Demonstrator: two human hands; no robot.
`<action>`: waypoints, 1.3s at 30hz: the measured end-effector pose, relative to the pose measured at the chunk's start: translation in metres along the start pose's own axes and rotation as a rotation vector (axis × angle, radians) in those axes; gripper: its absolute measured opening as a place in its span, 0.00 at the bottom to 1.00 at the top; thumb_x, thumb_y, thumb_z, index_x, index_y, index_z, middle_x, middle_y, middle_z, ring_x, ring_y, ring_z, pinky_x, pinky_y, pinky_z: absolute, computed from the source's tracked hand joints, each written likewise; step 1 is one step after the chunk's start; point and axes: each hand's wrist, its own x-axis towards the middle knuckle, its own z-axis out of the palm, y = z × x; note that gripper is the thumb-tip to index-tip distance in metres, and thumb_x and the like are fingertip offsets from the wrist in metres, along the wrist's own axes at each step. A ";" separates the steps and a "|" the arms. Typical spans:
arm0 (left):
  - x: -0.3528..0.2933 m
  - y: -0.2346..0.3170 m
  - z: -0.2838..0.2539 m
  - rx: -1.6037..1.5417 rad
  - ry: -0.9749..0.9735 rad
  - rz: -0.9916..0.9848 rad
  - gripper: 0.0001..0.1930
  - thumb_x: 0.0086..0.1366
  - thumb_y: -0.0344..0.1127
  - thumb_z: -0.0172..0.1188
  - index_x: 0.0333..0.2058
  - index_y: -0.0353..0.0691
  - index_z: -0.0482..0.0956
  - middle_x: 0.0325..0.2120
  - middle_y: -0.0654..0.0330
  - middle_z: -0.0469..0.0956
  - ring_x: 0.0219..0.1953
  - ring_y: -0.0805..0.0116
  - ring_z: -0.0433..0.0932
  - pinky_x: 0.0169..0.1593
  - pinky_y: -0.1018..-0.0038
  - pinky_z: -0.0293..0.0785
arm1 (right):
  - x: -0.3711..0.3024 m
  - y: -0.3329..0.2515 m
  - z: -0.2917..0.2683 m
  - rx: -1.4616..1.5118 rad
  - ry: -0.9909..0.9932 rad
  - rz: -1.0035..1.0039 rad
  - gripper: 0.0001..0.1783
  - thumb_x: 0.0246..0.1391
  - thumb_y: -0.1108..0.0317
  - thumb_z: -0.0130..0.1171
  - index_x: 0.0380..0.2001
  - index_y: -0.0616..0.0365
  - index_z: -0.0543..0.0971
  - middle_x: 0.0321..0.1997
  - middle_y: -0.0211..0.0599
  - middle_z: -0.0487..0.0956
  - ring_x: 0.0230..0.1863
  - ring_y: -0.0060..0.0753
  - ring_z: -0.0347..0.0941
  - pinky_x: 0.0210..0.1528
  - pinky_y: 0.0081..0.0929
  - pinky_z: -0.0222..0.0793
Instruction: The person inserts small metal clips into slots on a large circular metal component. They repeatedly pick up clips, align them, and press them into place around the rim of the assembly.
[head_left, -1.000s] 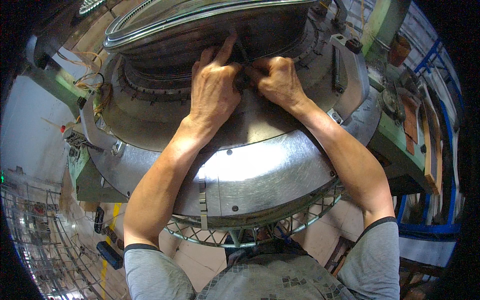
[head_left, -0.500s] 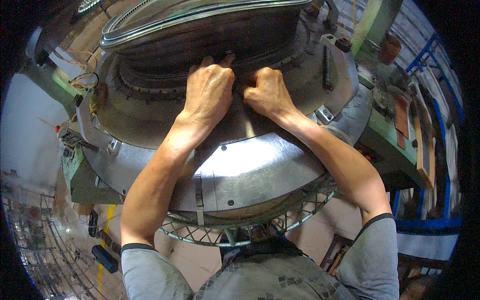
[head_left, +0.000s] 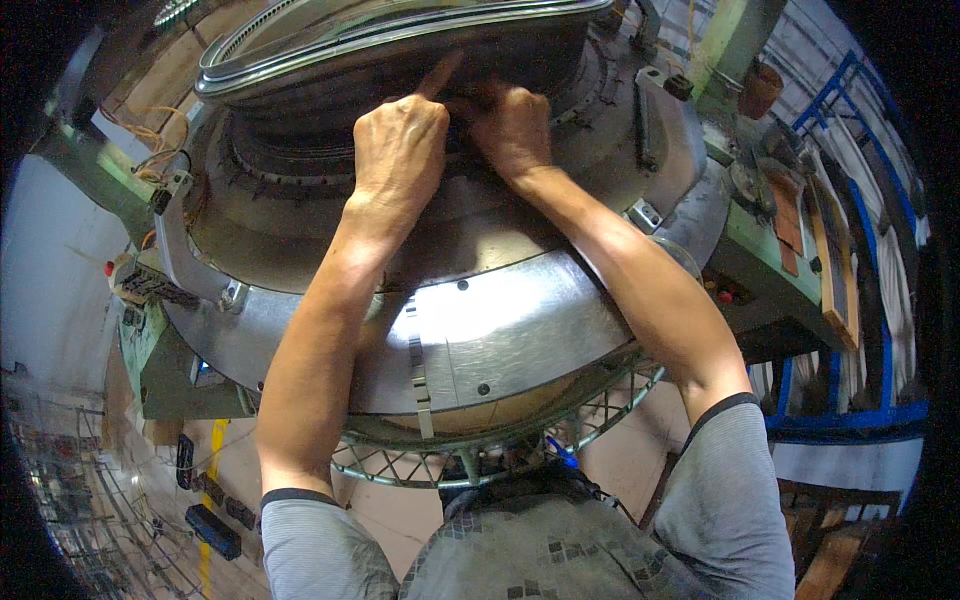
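Both hands reach forward into the round metal machine, under its raised silver rim (head_left: 440,38). My left hand (head_left: 400,145) is back-up with its fingers curled. Its index finger stretches toward the dark inner wall (head_left: 340,95). Close on its right, my right hand (head_left: 512,132) is closed, its fingertips in shadow. Whatever either hand may hold is too dark or too small to make out. Nearer to me curves the bright metal ring plate (head_left: 540,325), crossed by a narrow jointed strip (head_left: 417,365).
Curved metal brackets stand at left (head_left: 180,250) and right (head_left: 665,130) of the ring. A green lattice hoop (head_left: 400,468) runs below its near edge. Green frame beams flank the machine. A blue rack (head_left: 885,330) stands at right; black blocks (head_left: 212,525) lie on the floor at left.
Both hands have moved farther from me, up toward the dark wall. My left index finger now stretches out more. The ring plate and strip have shifted slightly right in view.
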 end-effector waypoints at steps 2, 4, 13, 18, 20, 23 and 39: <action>0.000 -0.003 0.002 -0.012 -0.026 0.000 0.07 0.54 0.25 0.61 0.31 0.38 0.87 0.22 0.46 0.82 0.28 0.50 0.86 0.29 0.62 0.82 | 0.008 0.008 -0.009 -0.307 -0.080 -0.042 0.13 0.53 0.55 0.67 0.28 0.52 0.86 0.27 0.50 0.83 0.28 0.51 0.82 0.31 0.43 0.78; -0.002 -0.005 0.005 -0.034 -0.045 -0.021 0.18 0.54 0.25 0.61 0.45 0.40 0.84 0.22 0.46 0.82 0.29 0.49 0.86 0.30 0.61 0.83 | 0.014 0.012 -0.012 -0.304 -0.005 -0.170 0.14 0.51 0.52 0.68 0.25 0.51 0.85 0.24 0.48 0.82 0.27 0.51 0.82 0.30 0.45 0.78; -0.007 -0.007 0.009 -0.196 -0.078 -0.059 0.46 0.50 0.21 0.60 0.71 0.49 0.59 0.34 0.45 0.84 0.30 0.48 0.85 0.38 0.58 0.85 | 0.031 0.012 -0.019 -0.328 -0.016 -0.149 0.19 0.51 0.45 0.65 0.25 0.50 0.85 0.22 0.49 0.81 0.26 0.53 0.81 0.29 0.47 0.77; -0.006 -0.005 0.003 -0.177 -0.025 -0.045 0.43 0.49 0.20 0.60 0.67 0.46 0.67 0.44 0.48 0.83 0.31 0.48 0.85 0.38 0.59 0.85 | 0.035 0.007 -0.019 -0.291 0.041 -0.071 0.21 0.51 0.43 0.67 0.28 0.51 0.87 0.23 0.51 0.80 0.27 0.57 0.80 0.29 0.45 0.75; -0.006 -0.006 0.001 -0.183 -0.119 -0.051 0.39 0.48 0.19 0.60 0.64 0.43 0.71 0.43 0.48 0.84 0.31 0.49 0.85 0.38 0.59 0.85 | 0.031 0.004 -0.019 -0.261 -0.008 -0.070 0.21 0.52 0.43 0.66 0.27 0.49 0.88 0.23 0.49 0.81 0.28 0.57 0.80 0.31 0.45 0.77; -0.007 -0.011 -0.001 -0.199 -0.093 0.014 0.39 0.48 0.19 0.59 0.64 0.42 0.72 0.42 0.48 0.84 0.31 0.48 0.84 0.38 0.59 0.84 | 0.024 0.005 -0.019 -0.358 -0.169 -0.012 0.21 0.52 0.42 0.66 0.27 0.49 0.88 0.25 0.48 0.83 0.30 0.56 0.81 0.33 0.47 0.78; -0.004 -0.014 0.003 -0.391 0.113 0.107 0.13 0.48 0.23 0.63 0.34 0.41 0.85 0.28 0.48 0.82 0.35 0.48 0.85 0.40 0.57 0.83 | 0.013 -0.028 -0.070 -0.195 -0.339 0.005 0.16 0.54 0.58 0.65 0.32 0.63 0.85 0.29 0.53 0.83 0.31 0.45 0.84 0.33 0.39 0.77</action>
